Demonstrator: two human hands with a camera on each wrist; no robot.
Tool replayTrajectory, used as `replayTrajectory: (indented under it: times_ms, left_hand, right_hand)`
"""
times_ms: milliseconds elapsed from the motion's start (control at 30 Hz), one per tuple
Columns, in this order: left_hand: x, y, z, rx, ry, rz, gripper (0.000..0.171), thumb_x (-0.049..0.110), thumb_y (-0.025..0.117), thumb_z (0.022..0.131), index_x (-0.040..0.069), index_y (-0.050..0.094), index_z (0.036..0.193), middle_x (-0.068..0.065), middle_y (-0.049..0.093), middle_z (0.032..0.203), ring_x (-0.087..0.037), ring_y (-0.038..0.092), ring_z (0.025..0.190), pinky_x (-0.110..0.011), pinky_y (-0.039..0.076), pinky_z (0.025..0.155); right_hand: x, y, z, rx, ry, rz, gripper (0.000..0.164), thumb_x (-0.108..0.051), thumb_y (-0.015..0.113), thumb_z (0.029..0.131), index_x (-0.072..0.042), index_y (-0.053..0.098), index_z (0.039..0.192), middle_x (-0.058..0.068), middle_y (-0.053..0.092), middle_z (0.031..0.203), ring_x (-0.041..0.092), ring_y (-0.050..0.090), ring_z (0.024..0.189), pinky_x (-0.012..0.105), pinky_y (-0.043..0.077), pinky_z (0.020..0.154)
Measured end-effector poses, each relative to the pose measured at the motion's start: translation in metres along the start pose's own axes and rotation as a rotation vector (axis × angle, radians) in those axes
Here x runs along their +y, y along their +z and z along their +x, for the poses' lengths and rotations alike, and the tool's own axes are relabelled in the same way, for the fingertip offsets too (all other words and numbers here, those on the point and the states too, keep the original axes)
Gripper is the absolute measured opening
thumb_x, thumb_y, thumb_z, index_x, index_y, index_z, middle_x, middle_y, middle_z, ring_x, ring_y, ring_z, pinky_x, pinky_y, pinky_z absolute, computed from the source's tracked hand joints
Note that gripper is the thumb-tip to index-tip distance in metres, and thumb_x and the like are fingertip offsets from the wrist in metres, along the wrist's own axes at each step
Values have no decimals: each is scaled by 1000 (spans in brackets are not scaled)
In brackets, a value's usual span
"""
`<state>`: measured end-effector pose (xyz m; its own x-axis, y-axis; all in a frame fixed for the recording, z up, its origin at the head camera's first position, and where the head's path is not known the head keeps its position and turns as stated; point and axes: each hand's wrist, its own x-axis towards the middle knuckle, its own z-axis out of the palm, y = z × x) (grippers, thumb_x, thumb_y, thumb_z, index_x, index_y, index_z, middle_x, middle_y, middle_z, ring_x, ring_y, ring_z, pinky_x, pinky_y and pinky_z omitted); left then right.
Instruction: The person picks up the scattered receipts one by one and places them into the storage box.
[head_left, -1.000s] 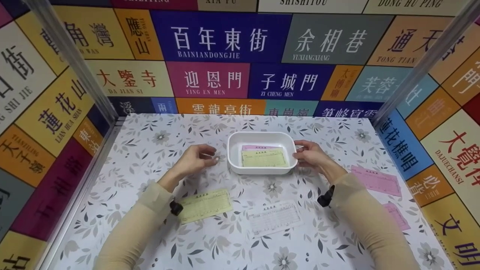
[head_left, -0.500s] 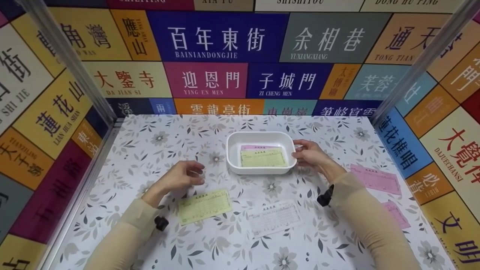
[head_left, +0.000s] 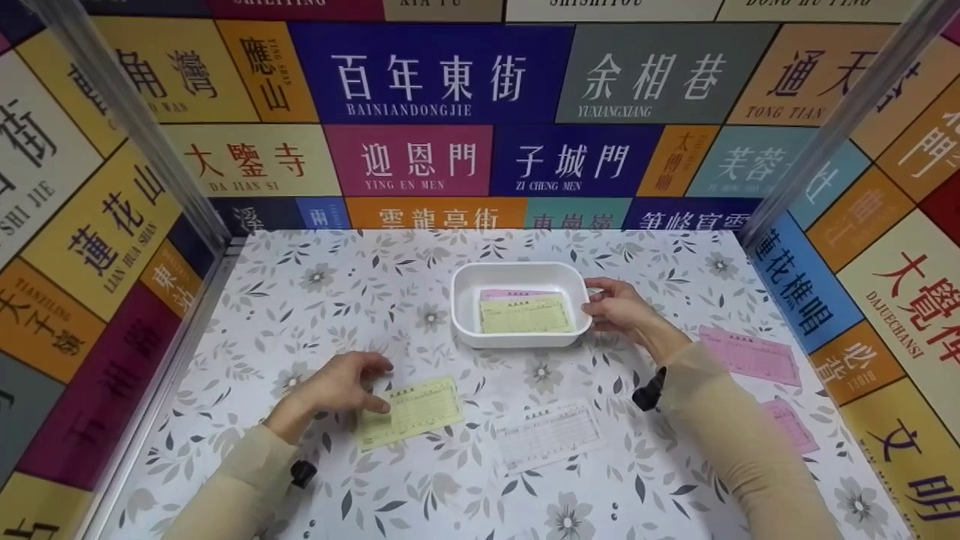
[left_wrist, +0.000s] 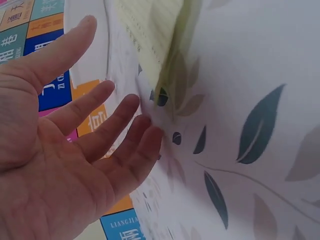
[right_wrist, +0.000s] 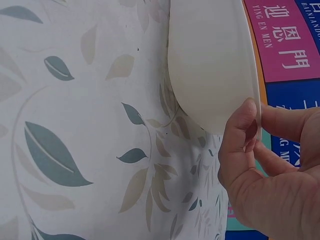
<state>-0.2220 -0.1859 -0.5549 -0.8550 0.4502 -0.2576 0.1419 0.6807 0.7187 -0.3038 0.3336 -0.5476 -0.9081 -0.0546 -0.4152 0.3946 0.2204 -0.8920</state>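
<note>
My left hand [head_left: 337,386] hovers over the left part of a yellow paper slip [head_left: 427,409] printed with a form. In the left wrist view its fingers [left_wrist: 125,120] are spread and loosely bent with nothing between them, and the slip [left_wrist: 152,35] lies just beyond. With my right hand [head_left: 622,309] I hold the right end of a white plastic tub [head_left: 517,342], pinching its rim, as the right wrist view shows at the tub's corner [right_wrist: 215,65]. Inside the tub, another yellow slip [head_left: 525,316] overlaps a pink slip [head_left: 491,294].
A white printed slip [head_left: 550,439] lies in front of the tub. To the right, two pink slips [head_left: 750,358] [head_left: 791,427] lie near the table edge, partly behind my right arm. The floral tabletop [head_left: 360,270] is enclosed by colourful sign-patterned walls [head_left: 435,75].
My left hand has drawn back from beside the tub, toward me and to the left, down to the yellow slip. The right hand stays at the tub's rim.
</note>
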Motion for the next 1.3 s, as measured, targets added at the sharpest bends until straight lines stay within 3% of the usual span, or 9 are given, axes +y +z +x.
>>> replayTrajectory:
  times_ms: [267, 467, 700, 867, 1300]
  left_hand:
    - [-3, 8, -7, 27, -27, 131, 81, 20, 108, 64, 11, 72, 135, -13, 69, 124, -29, 64, 114, -53, 56, 106]
    - [-9, 14, -7, 39, -37, 244, 83, 17, 108, 63, 20, 68, 135, -5, 64, 125, -22, 60, 112, -51, 56, 106]
    - [-9, 11, -5, 26, -21, 204, 73, 8, 105, 67, 18, 67, 128, -5, 63, 119, -21, 58, 104, -46, 54, 99]
    - [-10, 12, -6, 36, -29, 165, 65, 3, 102, 68, 19, 69, 122, -5, 62, 118, -22, 59, 106, -45, 54, 99]
    - [-16, 13, -6, 202, 67, 168, 45, -11, 80, 71, 16, 76, 107, -14, 61, 144, -33, 68, 122, -54, 59, 109]
  right_hand:
    - [-1, -1, 0, 10, 10, -22, 76, -1, 70, 103, -11, 42, 173, -1, 53, 110, 11, 67, 88, 25, 67, 80]
    - [-2, -2, 2, 6, 7, -15, 76, -1, 69, 104, -10, 41, 173, 0, 54, 110, 12, 68, 87, 27, 67, 81]
    - [-1, -2, 1, 6, 9, -5, 76, -2, 70, 104, -10, 41, 173, -4, 55, 106, 8, 68, 82, 21, 64, 72]
    - [1, -2, 1, 1, 0, 3, 75, 0, 70, 104, -9, 42, 173, -5, 56, 104, 9, 69, 84, 22, 65, 74]
    - [0, -1, 2, 11, -4, -40, 75, -2, 70, 104, -10, 42, 173, -2, 55, 109, 11, 66, 89, 24, 66, 80]
